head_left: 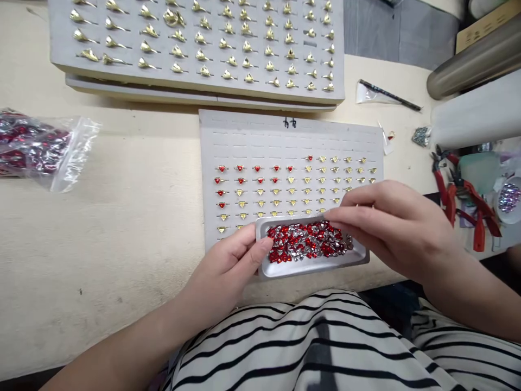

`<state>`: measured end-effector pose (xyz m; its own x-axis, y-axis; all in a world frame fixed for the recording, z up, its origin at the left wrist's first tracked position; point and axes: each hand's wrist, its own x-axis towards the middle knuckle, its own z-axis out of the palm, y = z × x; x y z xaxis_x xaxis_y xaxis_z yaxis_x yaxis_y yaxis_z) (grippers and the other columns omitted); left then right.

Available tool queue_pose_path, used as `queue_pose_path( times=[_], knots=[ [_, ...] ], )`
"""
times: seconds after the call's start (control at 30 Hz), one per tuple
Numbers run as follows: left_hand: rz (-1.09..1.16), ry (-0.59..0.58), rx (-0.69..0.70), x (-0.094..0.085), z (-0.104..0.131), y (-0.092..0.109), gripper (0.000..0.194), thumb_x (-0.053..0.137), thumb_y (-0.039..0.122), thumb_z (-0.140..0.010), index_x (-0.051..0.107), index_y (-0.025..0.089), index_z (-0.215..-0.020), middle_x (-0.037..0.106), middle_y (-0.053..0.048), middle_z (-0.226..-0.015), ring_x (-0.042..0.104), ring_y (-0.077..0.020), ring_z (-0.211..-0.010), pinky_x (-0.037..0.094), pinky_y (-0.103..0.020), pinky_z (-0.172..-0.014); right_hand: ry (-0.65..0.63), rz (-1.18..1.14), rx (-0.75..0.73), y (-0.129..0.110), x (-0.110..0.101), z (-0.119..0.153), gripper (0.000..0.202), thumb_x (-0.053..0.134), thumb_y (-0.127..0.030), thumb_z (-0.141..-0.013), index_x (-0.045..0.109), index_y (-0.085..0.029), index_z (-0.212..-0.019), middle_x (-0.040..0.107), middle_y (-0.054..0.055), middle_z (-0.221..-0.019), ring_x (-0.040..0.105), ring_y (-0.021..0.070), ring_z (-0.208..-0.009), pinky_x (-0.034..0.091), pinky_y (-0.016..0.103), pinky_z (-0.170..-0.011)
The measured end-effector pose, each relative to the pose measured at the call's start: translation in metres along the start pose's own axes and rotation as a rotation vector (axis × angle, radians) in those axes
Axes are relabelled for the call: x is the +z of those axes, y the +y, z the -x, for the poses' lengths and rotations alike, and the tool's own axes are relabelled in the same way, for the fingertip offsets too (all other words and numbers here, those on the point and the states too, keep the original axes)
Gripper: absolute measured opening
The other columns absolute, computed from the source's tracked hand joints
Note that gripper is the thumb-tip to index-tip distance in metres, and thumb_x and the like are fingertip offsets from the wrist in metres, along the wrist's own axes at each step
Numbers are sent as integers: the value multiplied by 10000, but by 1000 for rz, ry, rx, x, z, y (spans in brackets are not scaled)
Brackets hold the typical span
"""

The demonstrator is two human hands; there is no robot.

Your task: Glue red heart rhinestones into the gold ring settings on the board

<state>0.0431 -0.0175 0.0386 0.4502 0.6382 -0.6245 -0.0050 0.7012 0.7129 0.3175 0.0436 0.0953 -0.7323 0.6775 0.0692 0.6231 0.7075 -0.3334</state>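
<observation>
A shallow metal tray [317, 266] holds a pile of red and silver stones [305, 241]. Around its left end my left hand [232, 263] is closed, thumb over the rim. My right hand [391, 228] hangs over the tray's right end, its fingers pressed together near the far rim; what they hold, if anything, is too small to name. Behind and partly under the tray lies a grey foam board [252, 141] with rows of gold rings. Several rings at its upper left carry red stones [222, 169]; the others show bare gold settings.
Stacked foam boards [203, 99] with larger gold rings are at the back. A plastic bag of red stones [36, 144] lies at the left. Red-handled pliers [480, 209], a dish of shiny stones [508, 198], a black pen-like tool [391, 95] and rolls [480, 117] are at the right.
</observation>
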Motion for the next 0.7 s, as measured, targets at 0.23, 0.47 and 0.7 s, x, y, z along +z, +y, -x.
queue_pose_path(
  times=[0.23,0.47,0.7],
  knots=[
    [57,11,10,2,1,0,367,573,543,-1029,705,321,-1289,744,19,-1327,674,-162,-1193,560,-238,-1007,-81,33,-58,-1,9,15,207,625,-153,-1008,665,-228,-1196,753,56,-1078,666,189,-897,512,338,-784],
    [38,51,55,3,-1,-4,371,578,522,-1034,699,314,-1316,724,12,-1380,662,-176,-1234,523,-272,-1096,-63,79,-66,-10,17,13,135,647,-286,-1023,690,-180,-1095,741,62,-1009,636,188,-847,482,341,-751],
    [35,65,62,3,-2,-2,360,584,522,-1030,718,309,-1288,755,19,-1305,680,-161,-1175,557,-225,-995,-49,31,-37,-13,21,8,64,637,-203,-1014,693,-175,-1021,731,65,-971,633,182,-830,493,325,-738]
  ],
)
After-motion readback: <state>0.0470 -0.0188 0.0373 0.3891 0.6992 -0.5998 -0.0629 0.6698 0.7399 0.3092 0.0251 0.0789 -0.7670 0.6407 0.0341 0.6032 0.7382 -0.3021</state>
